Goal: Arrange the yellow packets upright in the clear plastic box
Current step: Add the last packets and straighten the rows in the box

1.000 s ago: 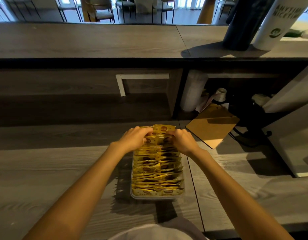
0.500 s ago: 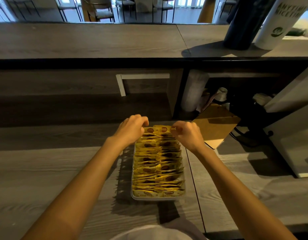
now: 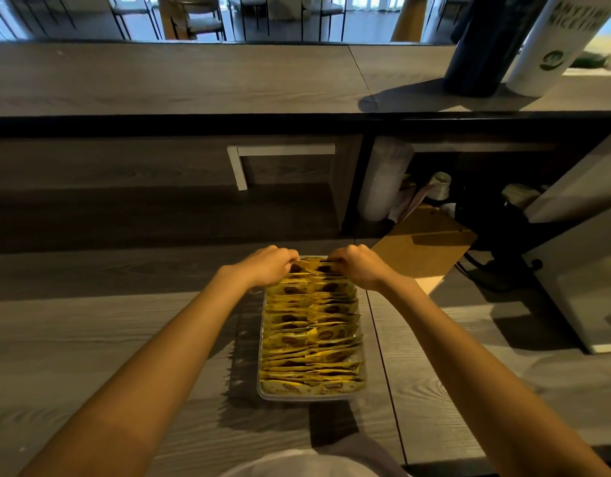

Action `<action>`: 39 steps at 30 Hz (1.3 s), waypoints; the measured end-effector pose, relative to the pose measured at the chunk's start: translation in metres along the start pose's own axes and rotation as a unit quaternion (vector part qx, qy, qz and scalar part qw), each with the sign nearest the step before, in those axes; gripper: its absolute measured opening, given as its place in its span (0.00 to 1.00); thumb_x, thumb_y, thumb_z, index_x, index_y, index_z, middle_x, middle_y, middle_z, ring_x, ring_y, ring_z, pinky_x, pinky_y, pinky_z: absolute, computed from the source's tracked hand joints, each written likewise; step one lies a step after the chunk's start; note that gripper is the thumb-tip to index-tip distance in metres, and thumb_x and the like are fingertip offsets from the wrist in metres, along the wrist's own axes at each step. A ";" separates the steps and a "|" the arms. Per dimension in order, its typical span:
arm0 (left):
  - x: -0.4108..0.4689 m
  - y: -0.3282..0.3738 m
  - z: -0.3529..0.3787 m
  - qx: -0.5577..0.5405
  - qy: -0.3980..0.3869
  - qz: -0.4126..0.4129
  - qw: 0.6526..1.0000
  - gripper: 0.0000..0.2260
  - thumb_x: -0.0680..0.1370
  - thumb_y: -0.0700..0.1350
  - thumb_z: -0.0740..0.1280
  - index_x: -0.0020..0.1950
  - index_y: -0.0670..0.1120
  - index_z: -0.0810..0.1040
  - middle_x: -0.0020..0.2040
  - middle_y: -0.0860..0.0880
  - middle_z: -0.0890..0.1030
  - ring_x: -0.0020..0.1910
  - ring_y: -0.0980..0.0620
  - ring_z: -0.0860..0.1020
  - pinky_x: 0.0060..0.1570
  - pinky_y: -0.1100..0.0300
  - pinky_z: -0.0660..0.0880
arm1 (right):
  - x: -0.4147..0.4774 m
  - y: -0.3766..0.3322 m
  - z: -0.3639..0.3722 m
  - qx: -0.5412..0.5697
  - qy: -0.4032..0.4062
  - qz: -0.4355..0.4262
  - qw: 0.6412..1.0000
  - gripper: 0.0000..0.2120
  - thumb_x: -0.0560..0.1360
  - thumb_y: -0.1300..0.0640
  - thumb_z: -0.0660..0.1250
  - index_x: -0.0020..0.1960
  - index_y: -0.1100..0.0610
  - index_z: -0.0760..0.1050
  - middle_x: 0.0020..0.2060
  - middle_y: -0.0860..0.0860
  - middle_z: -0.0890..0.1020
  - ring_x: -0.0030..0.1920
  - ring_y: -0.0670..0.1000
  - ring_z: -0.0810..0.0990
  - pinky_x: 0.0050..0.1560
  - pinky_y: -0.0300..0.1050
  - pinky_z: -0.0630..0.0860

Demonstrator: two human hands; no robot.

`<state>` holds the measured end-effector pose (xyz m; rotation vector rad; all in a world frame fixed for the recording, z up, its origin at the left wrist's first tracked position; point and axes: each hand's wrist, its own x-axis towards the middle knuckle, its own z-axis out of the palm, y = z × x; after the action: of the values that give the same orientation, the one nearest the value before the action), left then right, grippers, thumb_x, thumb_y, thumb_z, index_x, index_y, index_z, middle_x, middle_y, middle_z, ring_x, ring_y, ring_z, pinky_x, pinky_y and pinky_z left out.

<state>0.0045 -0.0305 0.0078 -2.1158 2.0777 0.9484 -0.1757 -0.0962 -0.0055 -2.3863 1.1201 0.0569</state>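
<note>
Arms stretched forward; left hand (image 3: 266, 267), right hand (image 3: 361, 267), fingers (image 3: 286, 260) curled, pinching

A box (image 3: 311, 396) sits on the tabletop (image 3: 90, 339) just ahead of the person, at centre. Packets (image 3: 311, 332) stand in it in a row from the near end to the far end. The left grip (image 3: 266, 266) and right grip (image 3: 360, 266) are side by side at the far end, on the rearmost packets. A flat board (image 3: 424, 249) lies behind and right of the box. A raised counter (image 3: 194, 77) runs behind, and two tall cylinders (image 3: 479, 46) stand at its right end.
</note>
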 end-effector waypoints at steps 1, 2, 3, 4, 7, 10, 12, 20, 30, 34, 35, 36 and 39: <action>0.000 0.001 0.000 -0.002 -0.002 0.001 1.000 0.12 0.82 0.42 0.54 0.61 0.45 0.74 0.56 0.43 0.77 0.56 0.46 0.75 0.54 0.53 0.71 | 0.000 0.000 0.000 0.007 0.002 0.005 1.000 0.14 0.79 0.58 0.59 0.62 0.61 0.76 0.56 0.59 0.81 0.56 0.57 0.79 0.52 0.47 0.74; -0.001 0.002 0.000 -0.003 0.000 0.003 1.000 0.12 0.82 0.41 0.54 0.61 0.45 0.73 0.57 0.43 0.77 0.57 0.46 0.75 0.56 0.53 0.70 | 0.000 -0.001 0.000 0.014 0.006 0.009 1.000 0.14 0.80 0.58 0.58 0.61 0.62 0.76 0.55 0.59 0.81 0.55 0.57 0.79 0.50 0.45 0.73; -0.001 0.003 -0.001 -0.003 0.004 0.002 1.000 0.12 0.82 0.41 0.54 0.62 0.45 0.73 0.57 0.44 0.77 0.58 0.46 0.74 0.59 0.53 0.68 | 0.001 -0.001 0.000 0.018 0.014 0.011 1.000 0.13 0.80 0.59 0.58 0.59 0.62 0.76 0.54 0.59 0.81 0.54 0.57 0.79 0.47 0.44 0.72; 0.000 0.004 -0.002 -0.004 0.010 0.001 1.000 0.12 0.82 0.40 0.54 0.62 0.46 0.73 0.57 0.44 0.78 0.59 0.46 0.74 0.62 0.52 0.66 | 0.001 -0.001 -0.001 0.020 0.023 0.015 0.999 0.13 0.80 0.60 0.58 0.58 0.63 0.77 0.53 0.60 0.81 0.53 0.58 0.79 0.45 0.43 0.71; 0.005 0.005 -0.005 0.008 0.012 -0.004 1.000 0.12 0.81 0.39 0.55 0.61 0.47 0.73 0.57 0.45 0.78 0.60 0.47 0.73 0.66 0.50 0.61 | 0.004 -0.001 -0.003 0.004 0.033 0.021 0.999 0.12 0.79 0.60 0.58 0.57 0.62 0.77 0.53 0.60 0.81 0.53 0.59 0.79 0.48 0.47 0.74; 0.005 0.008 -0.002 0.036 0.006 -0.005 0.999 0.12 0.81 0.39 0.56 0.61 0.46 0.73 0.58 0.44 0.78 0.61 0.45 0.73 0.65 0.50 0.60 | 0.008 -0.003 0.001 -0.042 0.018 0.024 0.999 0.12 0.80 0.58 0.58 0.57 0.60 0.78 0.54 0.60 0.80 0.55 0.59 0.79 0.54 0.53 0.76; 0.002 0.008 0.001 0.026 0.020 -0.004 0.999 0.13 0.81 0.39 0.56 0.62 0.46 0.74 0.58 0.44 0.77 0.61 0.44 0.72 0.65 0.50 0.61 | 0.007 -0.003 0.003 -0.052 0.031 0.028 0.998 0.13 0.80 0.57 0.58 0.56 0.59 0.78 0.53 0.59 0.81 0.54 0.59 0.79 0.54 0.54 0.76; -0.021 0.015 0.023 -0.001 0.229 -0.005 0.974 0.20 0.80 0.37 0.56 0.73 0.45 0.64 0.71 0.47 0.68 0.70 0.50 0.66 0.70 0.55 0.61 | -0.027 -0.011 0.011 0.008 0.236 0.022 0.972 0.14 0.77 0.62 0.61 0.62 0.60 0.76 0.59 0.57 0.79 0.61 0.57 0.73 0.59 0.47 0.70; -0.032 0.014 0.065 0.002 0.127 -0.044 0.991 0.24 0.83 0.52 0.43 0.77 0.48 0.40 0.78 0.51 0.38 0.77 0.54 0.38 0.74 0.51 0.39 | -0.039 -0.024 0.049 -0.009 0.038 0.044 0.998 0.26 0.82 0.47 0.44 0.77 0.54 0.42 0.77 0.49 0.43 0.77 0.48 0.41 0.76 0.51 0.40; -0.019 0.009 0.057 -0.007 0.120 -0.043 0.992 0.24 0.83 0.52 0.43 0.77 0.49 0.41 0.78 0.52 0.39 0.77 0.54 0.39 0.75 0.49 0.41 | -0.023 -0.019 0.043 -0.031 0.029 0.059 0.997 0.26 0.82 0.46 0.43 0.77 0.53 0.41 0.77 0.48 0.42 0.77 0.48 0.40 0.75 0.55 0.38; -0.016 0.009 0.055 -0.005 0.120 -0.043 0.992 0.24 0.83 0.52 0.43 0.77 0.49 0.41 0.78 0.52 0.40 0.77 0.54 0.39 0.75 0.48 0.41 | -0.020 -0.019 0.042 -0.036 0.025 0.060 0.997 0.26 0.82 0.46 0.42 0.77 0.52 0.42 0.77 0.49 0.43 0.77 0.48 0.40 0.75 0.56 0.38; -0.014 0.009 0.055 -0.003 0.122 -0.044 0.992 0.24 0.83 0.52 0.43 0.77 0.49 0.41 0.78 0.52 0.40 0.77 0.54 0.40 0.75 0.48 0.42 | -0.018 -0.018 0.041 -0.040 0.022 0.060 0.997 0.26 0.82 0.45 0.42 0.77 0.52 0.42 0.77 0.49 0.43 0.77 0.48 0.39 0.75 0.56 0.37; -0.013 0.009 0.056 0.002 0.128 -0.044 0.991 0.24 0.83 0.52 0.43 0.77 0.49 0.41 0.78 0.51 0.41 0.77 0.53 0.40 0.75 0.47 0.42 | -0.018 -0.019 0.041 -0.038 0.021 0.060 0.997 0.26 0.82 0.45 0.42 0.77 0.52 0.42 0.77 0.49 0.43 0.77 0.49 0.39 0.74 0.57 0.37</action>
<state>-0.0249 0.0037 -0.0283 -2.4176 2.0646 0.6941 -0.1670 -0.0546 -0.0290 -2.3934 1.3025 0.0908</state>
